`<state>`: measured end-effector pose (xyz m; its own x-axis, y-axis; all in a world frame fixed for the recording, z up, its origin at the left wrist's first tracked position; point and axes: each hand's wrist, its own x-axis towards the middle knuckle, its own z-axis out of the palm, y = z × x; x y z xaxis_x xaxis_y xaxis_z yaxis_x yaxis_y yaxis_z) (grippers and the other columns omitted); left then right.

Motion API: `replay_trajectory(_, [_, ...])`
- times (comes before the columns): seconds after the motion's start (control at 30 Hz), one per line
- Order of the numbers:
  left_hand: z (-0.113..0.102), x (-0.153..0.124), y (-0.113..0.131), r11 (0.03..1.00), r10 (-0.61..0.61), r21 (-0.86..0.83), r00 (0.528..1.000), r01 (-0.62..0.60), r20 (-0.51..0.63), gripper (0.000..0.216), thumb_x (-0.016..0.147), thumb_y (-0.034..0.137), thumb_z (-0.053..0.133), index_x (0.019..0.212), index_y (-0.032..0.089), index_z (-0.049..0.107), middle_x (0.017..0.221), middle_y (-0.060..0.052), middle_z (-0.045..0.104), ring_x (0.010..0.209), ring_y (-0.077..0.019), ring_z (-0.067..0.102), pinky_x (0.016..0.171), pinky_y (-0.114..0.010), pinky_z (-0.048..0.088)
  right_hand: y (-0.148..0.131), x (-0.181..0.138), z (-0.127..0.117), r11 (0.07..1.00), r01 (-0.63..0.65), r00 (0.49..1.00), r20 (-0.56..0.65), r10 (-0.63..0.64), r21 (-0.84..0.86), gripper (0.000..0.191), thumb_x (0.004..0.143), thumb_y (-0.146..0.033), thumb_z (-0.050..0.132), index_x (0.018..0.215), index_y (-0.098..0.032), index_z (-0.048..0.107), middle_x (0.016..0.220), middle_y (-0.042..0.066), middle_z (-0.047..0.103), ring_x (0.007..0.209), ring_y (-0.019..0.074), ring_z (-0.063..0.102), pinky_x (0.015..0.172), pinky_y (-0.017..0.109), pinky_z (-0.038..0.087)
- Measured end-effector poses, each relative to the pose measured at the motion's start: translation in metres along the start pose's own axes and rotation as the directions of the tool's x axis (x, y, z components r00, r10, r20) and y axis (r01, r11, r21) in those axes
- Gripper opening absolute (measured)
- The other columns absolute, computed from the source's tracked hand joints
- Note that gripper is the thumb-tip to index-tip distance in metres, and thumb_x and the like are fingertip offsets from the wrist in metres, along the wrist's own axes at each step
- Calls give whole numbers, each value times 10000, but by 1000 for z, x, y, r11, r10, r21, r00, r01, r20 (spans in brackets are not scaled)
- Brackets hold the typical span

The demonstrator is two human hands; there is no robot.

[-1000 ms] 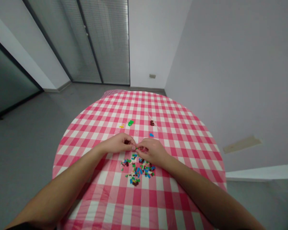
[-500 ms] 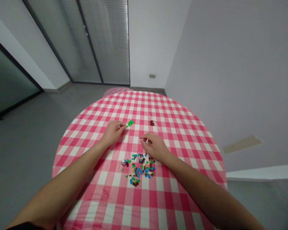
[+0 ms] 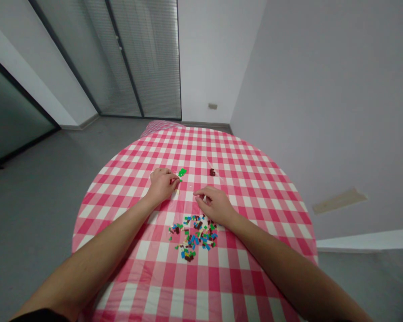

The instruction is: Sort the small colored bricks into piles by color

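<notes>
My left hand [image 3: 164,184] is closed in a pinch, with a small green toy brick [image 3: 180,180] at its fingertips. Just beyond those fingertips lies a little group of bright green bricks [image 3: 182,172]. My right hand [image 3: 216,203] rests on the tablecloth behind the loose pile, thumb and index finger curled but apart, and nothing shows between them. Nearer to me spreads the pile of small toy bricks [image 3: 193,240] in blue, green, dark brown and pale colours. Farther out, beyond my right hand, sits a cluster of dark brown bricks [image 3: 212,172].
A round table wears a pink and white checked cloth [image 3: 201,277]. At the back edge is another piece of checked fabric [image 3: 161,126]. A grey wall [image 3: 315,112] rises to the right, and a glass partition with blinds [image 3: 147,58] stands beyond the table.
My left hand has shifted slightly right and turned, and the small green brick at its fingertips has moved a little right and nearer. My right hand is nearly still.
</notes>
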<state>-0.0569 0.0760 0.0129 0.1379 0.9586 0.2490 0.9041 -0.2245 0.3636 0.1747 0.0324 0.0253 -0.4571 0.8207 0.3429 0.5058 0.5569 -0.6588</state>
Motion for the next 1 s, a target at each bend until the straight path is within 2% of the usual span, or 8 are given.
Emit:
replay_trajectory(0.17, [-3,-4,4,998,-48,26,997,50,-67,219,906,329,583,924,223,774,1035,-105,706,1063,-335,506,888,-471,342,0,1,0,1000,0,1000,11,0,4,175,877,-188,571,964,-176,723,851,60,720,747,165,631,714,296,487])
replay_trajectory(0.3, [-8,-9,11,998,47,39,999,-48,4,199,857,239,574,885,236,771,1032,-89,717,1061,-327,498,902,-475,331,1,2,-1,1000,1,1000,3,-1,11,179,877,-182,569,965,-174,724,838,57,716,737,163,624,706,291,483])
replay_trajectory(0.4, [-9,-11,15,991,106,70,991,-112,79,241,850,218,551,927,243,778,1078,-85,721,1062,-331,482,914,-488,321,1,2,-2,1000,7,1000,-4,-7,18,178,878,-175,571,966,-164,725,829,58,710,737,165,622,701,287,480])
replay_trajectory(0.7, [-7,-10,17,987,95,120,991,-107,99,306,862,202,498,992,229,773,1170,-76,714,1067,-333,486,919,-500,328,4,3,-4,1000,25,1000,-10,-25,5,181,881,-182,580,968,-159,737,801,59,701,704,158,617,679,276,479])
replay_trajectory(0.73, [-7,-10,16,987,95,120,991,-106,94,316,865,200,486,993,229,773,1171,-73,714,1065,-331,489,918,-499,331,4,4,-7,999,32,999,21,-32,0,180,880,-181,581,962,-161,741,794,57,703,700,157,618,675,272,477])
replay_trajectory(0.8, [-7,-10,15,987,102,114,991,-112,89,336,869,195,466,1000,228,773,1176,-72,711,1059,-328,492,914,-498,336,2,4,-14,997,79,984,159,-77,-8,174,875,-176,589,940,-166,751,798,57,717,706,157,629,680,268,474])
replay_trajectory(0.9, [-6,-9,14,987,113,100,990,-122,87,347,865,192,455,995,233,775,1176,-77,707,1046,-327,493,907,-501,340,-1,3,-25,984,177,884,441,-158,-2,160,840,-149,621,899,-175,767,836,53,740,730,156,646,694,260,470])
replay_trajectory(1.0, [-5,-9,13,988,117,88,990,-124,76,351,860,190,455,988,243,778,1165,-83,704,1043,-328,493,907,-508,337,-5,1,-30,980,198,789,596,-149,-19,190,806,-128,643,922,-183,783,871,50,742,741,153,646,678,245,462])
